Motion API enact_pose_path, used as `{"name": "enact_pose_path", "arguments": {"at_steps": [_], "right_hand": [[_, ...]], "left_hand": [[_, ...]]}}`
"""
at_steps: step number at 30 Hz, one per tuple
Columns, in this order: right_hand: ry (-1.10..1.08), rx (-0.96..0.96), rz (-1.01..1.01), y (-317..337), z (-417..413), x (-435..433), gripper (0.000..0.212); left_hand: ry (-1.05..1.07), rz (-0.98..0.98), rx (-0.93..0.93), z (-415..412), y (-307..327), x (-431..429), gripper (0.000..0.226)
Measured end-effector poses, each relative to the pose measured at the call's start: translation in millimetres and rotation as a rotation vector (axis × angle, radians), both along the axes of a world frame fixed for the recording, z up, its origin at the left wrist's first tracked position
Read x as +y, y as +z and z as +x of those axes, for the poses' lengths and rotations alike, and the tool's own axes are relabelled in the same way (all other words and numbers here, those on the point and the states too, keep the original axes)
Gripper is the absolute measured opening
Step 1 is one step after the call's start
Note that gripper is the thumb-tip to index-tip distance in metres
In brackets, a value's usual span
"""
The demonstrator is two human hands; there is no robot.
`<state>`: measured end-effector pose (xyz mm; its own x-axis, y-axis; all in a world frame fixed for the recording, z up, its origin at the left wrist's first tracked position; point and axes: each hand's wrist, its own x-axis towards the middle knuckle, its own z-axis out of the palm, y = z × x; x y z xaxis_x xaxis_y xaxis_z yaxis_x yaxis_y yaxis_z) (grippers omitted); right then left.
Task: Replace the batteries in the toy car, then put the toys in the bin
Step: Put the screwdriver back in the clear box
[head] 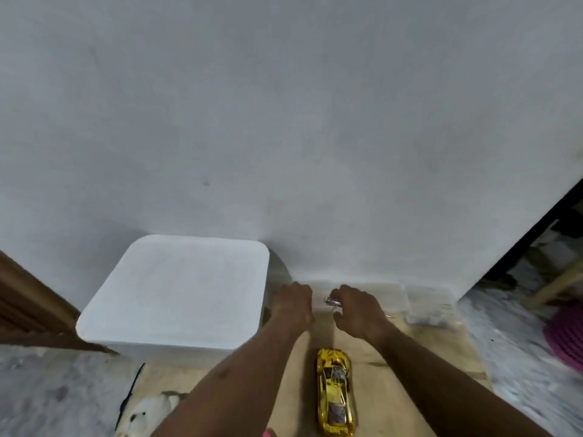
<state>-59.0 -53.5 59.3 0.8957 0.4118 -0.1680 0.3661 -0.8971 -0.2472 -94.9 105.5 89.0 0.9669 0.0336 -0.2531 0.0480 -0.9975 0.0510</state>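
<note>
A shiny gold toy car lies on a sheet of cardboard on the floor, between my two forearms. Beyond it, my right hand holds a small screwdriver with a clear purple-tinted handle; its thin metal tip sticks out on the right side of the hand. My left hand is curled into a fist close beside it, and I cannot see anything in it. A white bin with its lid on stands to the left against the wall.
A clear plastic container sits by the wall behind my hands. A white plush toy lies at the lower left by a black cable. Wooden panels stand at far left, clutter and a pink object at right.
</note>
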Motion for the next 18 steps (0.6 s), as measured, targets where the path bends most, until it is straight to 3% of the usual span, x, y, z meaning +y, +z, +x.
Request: {"name": "enact_pose_path", "arguments": {"at_steps": [5,9,13,18], "right_hand": [[0.199,-0.039,-0.139,-24.5,35.1,13.3,0.039],[0.313,-0.081,-0.223,-42.2,48.7,20.9,0.045],[0.339,-0.121,-0.277,-55.2,56.2,23.9,0.055],[0.346,-0.164,-0.288,-61.1,57.2,25.4,0.044]], "left_hand": [[-0.113,0.402,0.151,33.2,-17.0,15.5,0.050],[-0.153,0.426,0.199,51.3,-48.7,17.0,0.053],[-0.223,0.501,0.197,55.4,-70.8,20.1,0.077],[-0.314,0.604,0.197,63.5,-81.7,23.9,0.068]]}}
